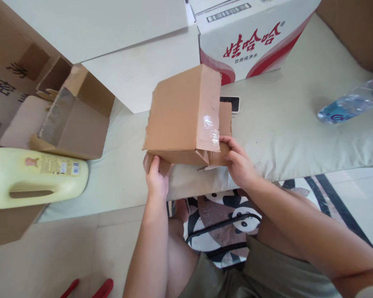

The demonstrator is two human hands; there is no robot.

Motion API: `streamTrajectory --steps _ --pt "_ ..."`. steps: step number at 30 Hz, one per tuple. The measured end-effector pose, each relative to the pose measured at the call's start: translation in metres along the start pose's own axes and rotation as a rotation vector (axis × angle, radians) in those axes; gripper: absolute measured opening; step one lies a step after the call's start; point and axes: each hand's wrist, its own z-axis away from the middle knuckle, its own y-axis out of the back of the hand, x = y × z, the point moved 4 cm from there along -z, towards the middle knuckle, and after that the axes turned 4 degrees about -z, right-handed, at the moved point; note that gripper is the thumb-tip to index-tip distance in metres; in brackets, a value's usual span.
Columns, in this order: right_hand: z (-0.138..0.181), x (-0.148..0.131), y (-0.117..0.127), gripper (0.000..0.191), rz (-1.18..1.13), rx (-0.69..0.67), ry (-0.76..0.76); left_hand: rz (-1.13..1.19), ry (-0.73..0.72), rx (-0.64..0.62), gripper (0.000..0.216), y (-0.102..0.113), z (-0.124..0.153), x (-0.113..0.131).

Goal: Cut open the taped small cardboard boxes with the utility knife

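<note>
A brown cardboard box (177, 111) with torn edges is held up in front of me, tilted over the cloth-covered surface. Shiny clear tape runs down its right side. My left hand (157, 178) grips a flap at the near left corner, thumb on the outside. At the near right, my right hand (238, 161) pinches another flap between thumb and fingers. The box's inside is turned away from view. Behind it a phone (235, 103) lies partly hidden. Some thin dark item pokes out below the box; I cannot make out what it is.
White cartons (255, 45) stand at the back, one with red lettering. An opened cardboard box (83, 120) and a pale yellow jug (62, 178) are at the left. A plastic bottle (345, 107) lies at the right. Red handles (104, 287) show on the floor, near a panda-patterned mat (214, 240).
</note>
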Motion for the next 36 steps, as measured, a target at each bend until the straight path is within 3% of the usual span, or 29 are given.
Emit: streamTrajectory --steps 3,8,10,14,19,24,30,36 --pt "0.001 -0.002 0.001 0.038 0.028 0.006 0.036 -0.006 -0.102 0.005 0.037 0.001 0.003 0.003" --pt "0.004 -0.008 0.002 0.026 -0.050 0.050 0.080 -0.005 -0.471 0.033 0.016 0.001 0.010 0.022" --pt "0.003 -0.012 0.003 0.026 -0.124 0.074 0.104 0.039 -0.537 0.046 0.012 0.000 0.011 0.028" --pt "0.000 -0.015 0.002 0.019 -0.251 0.056 0.096 0.071 -0.497 0.062 0.017 0.002 0.007 0.033" --pt "-0.003 -0.007 -0.003 0.023 -0.306 0.004 0.061 0.163 -0.267 -0.141 0.049 0.006 -0.003 0.029" --pt "-0.003 -0.005 -0.004 0.051 -0.204 -0.029 0.169 0.141 -0.215 -0.221 0.051 0.020 -0.006 0.031" --pt "0.001 -0.004 -0.012 0.026 -0.238 -0.083 0.052 0.156 -0.240 -0.240 0.054 0.042 -0.015 0.035" --pt "-0.002 -0.004 -0.012 0.022 -0.273 -0.010 0.151 0.225 -0.203 -0.232 0.045 0.025 -0.019 0.034"
